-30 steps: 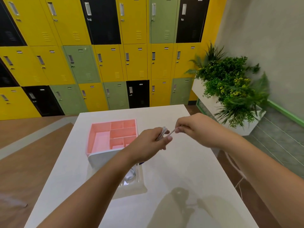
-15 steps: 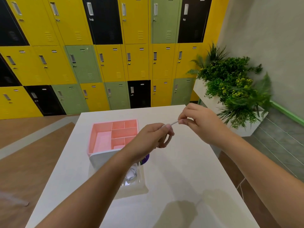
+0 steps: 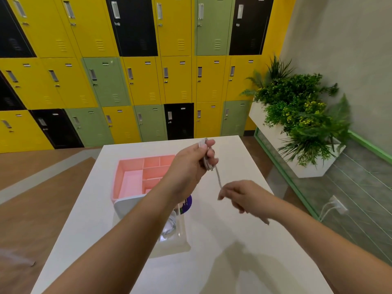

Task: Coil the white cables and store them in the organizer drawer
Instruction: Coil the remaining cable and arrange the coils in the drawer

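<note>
My left hand (image 3: 186, 168) is raised over the white table (image 3: 222, 251) and grips several loops of a white cable (image 3: 218, 177) between thumb and fingers. A loose strand runs down and to the right from the loops to the fingertips of my right hand (image 3: 244, 196), which pinches it lower down; that hand is blurred. The pink organizer drawer (image 3: 131, 172), split into compartments, stands open just left of my left hand, partly hidden by my forearm.
A clear plastic tray (image 3: 176, 242) holding another white cable lies under my left forearm, beside a purple round object (image 3: 188, 203). Coloured lockers (image 3: 148, 81) fill the far wall. A white planter with greenery (image 3: 301, 124) stands to the right.
My left hand has risen with the cable loops. My right hand has dropped from beside it to lower right, drawing the strand downward.
</note>
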Available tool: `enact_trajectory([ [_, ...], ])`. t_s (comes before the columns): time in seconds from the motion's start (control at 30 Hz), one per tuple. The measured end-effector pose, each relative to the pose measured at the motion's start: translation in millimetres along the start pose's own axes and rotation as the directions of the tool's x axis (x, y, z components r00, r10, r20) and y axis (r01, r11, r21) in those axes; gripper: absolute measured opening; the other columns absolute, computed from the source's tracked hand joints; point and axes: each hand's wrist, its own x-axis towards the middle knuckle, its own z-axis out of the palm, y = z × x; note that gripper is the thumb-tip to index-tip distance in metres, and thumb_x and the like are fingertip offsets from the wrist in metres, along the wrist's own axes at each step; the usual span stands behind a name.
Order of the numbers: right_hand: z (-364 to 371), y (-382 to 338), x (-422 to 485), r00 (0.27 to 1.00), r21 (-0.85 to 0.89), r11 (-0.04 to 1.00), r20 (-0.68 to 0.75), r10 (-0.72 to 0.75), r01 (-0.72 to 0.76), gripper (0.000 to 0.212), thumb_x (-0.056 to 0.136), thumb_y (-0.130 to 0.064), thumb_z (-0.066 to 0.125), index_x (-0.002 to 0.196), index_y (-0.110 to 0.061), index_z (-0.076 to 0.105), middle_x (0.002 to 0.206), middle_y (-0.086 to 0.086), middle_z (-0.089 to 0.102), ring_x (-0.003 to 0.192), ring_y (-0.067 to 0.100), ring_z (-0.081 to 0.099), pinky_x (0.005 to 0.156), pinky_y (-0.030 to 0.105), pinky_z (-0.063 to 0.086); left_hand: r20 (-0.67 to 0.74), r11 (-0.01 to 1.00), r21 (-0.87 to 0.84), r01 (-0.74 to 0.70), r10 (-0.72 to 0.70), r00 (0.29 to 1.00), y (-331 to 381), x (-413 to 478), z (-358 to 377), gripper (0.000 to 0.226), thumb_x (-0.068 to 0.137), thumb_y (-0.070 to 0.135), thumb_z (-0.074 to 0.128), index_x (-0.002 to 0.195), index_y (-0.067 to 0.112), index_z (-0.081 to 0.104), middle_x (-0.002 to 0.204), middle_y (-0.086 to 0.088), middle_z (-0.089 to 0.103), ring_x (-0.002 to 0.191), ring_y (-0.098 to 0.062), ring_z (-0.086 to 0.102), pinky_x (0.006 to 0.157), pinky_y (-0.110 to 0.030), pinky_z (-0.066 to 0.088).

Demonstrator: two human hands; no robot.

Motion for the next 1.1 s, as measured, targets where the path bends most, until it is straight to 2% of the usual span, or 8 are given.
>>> enact_trajectory([
  [0.1, 10.0, -28.1, -13.0, 0.994, -0.199, 0.975, 0.076, -0.081, 0.094, 0.031, 0.102, -0.032, 0.039, 0.102, -0.018, 0.067, 0.069, -0.01, 0.053, 0.067, 0.01, 0.052, 0.066, 0.028, 0.048, -0.04, 0.951, 0.306, -0.032, 0.047, 0.998, -10.4, 2.7, -3.1, 0.026, 0.105, 0.016, 0.039, 0.124, 0.009, 0.055, 0.079, 0.006, 0.067, 0.08, -0.011, 0.061, 0.093, -0.031, 0.049],
  [0.2, 4.4, -48.6, -21.2, 0.983, -0.43, 0.884, 0.084, -0.163, 0.183, 0.035, 0.103, -0.035, 0.034, 0.104, -0.017, 0.063, 0.082, -0.004, 0.059, 0.072, 0.01, 0.049, 0.07, 0.033, 0.04, 0.012, 0.777, 0.625, -0.074, 0.085, 0.996, -20.7, -0.8, -3.2, 0.023, 0.104, 0.019, 0.04, 0.123, 0.019, 0.053, 0.091, 0.007, 0.071, 0.083, -0.004, 0.066, 0.084, -0.018, 0.051],
  [0.3, -11.2, -58.3, -22.4, 0.972, -0.478, 0.846, 0.103, -0.213, 0.236, 0.02, 0.102, -0.033, 0.037, 0.095, -0.024, 0.054, 0.099, 0.0, 0.063, 0.072, 0.009, 0.047, 0.068, 0.033, 0.038, 0.055, 0.65, 0.757, -0.073, 0.048, 0.997, -27.1, -1.7, -7.4, 0.026, 0.103, 0.02, 0.043, 0.126, 0.017, 0.055, 0.099, 0.009, 0.069, 0.09, -0.003, 0.063, 0.077, -0.006, 0.045],
  [0.5, -35.8, -47.1, -14.6, 0.957, -0.427, 0.867, -0.009, -0.289, 0.258, 0.021, 0.1, -0.033, 0.043, 0.091, -0.028, 0.061, 0.087, -0.011, 0.064, 0.078, 0.007, 0.053, 0.066, 0.028, 0.038, 0.199, 0.683, 0.726, -0.083, -0.094, 0.975, -14.6, -6.5, -16.2, 0.024, 0.104, 0.021, 0.041, 0.097, 0.012, 0.062, 0.085, 0.008, 0.067, 0.077, -0.005, 0.06, 0.076, -0.023, 0.048],
  [0.73, -35.8, -34.5, -17.3, 0.951, -0.396, 0.887, -0.09, -0.295, 0.238, 0.024, 0.097, -0.038, 0.049, 0.077, -0.026, 0.057, 0.069, -0.013, 0.054, 0.07, 0.006, 0.051, 0.061, 0.025, 0.036, 0.243, 0.626, 0.777, -0.058, -0.214, 0.946, 1.0, -8.2, -26.7, 0.032, 0.097, 0.027, 0.057, 0.128, 0.02, 0.054, 0.096, 0.006, 0.072, 0.093, -0.012, 0.067, 0.093, -0.036, 0.052],
  [0.83, -43.7, -27.7, -15.3, 0.948, -0.369, 0.9, -0.123, -0.295, 0.232, 0.023, 0.095, -0.041, 0.048, 0.08, -0.027, 0.058, 0.076, -0.01, 0.056, 0.072, 0.005, 0.051, 0.064, 0.027, 0.04, 0.255, 0.619, 0.782, -0.068, -0.22, 0.942, 3.8, -8.0, -28.4, 0.029, 0.097, 0.025, 0.056, 0.126, 0.02, 0.056, 0.089, 0.008, 0.07, 0.091, -0.014, 0.067, 0.092, -0.035, 0.053],
  [1.0, -53.0, -27.6, -5.4, 0.956, 0.022, 0.957, -0.047, -0.288, 0.29, 0.03, 0.099, -0.025, 0.048, 0.128, -0.029, 0.051, 0.122, -0.019, 0.058, 0.111, -0.003, 0.054, 0.093, 0.02, 0.046, 0.278, 0.661, 0.75, -0.024, -0.281, 0.919, -0.7, -8.6, -20.1, 0.018, 0.099, 0.016, 0.051, 0.113, 0.012, 0.061, 0.081, 0.003, 0.06, 0.073, -0.007, 0.056, 0.074, -0.022, 0.048],
  [1.1, -43.5, -23.8, 0.9, 0.968, 0.047, 0.968, 0.021, -0.249, 0.248, 0.025, 0.096, -0.018, 0.056, 0.118, -0.028, 0.058, 0.108, -0.01, 0.067, 0.099, 0.011, 0.063, 0.09, 0.035, 0.053, 0.315, 0.699, 0.714, -0.023, -0.291, 0.903, -1.5, -8.1, -17.0, 0.011, 0.089, 0.019, 0.051, 0.091, 0.013, 0.059, 0.075, 0.003, 0.056, 0.069, -0.011, 0.051, 0.07, -0.029, 0.043],
])
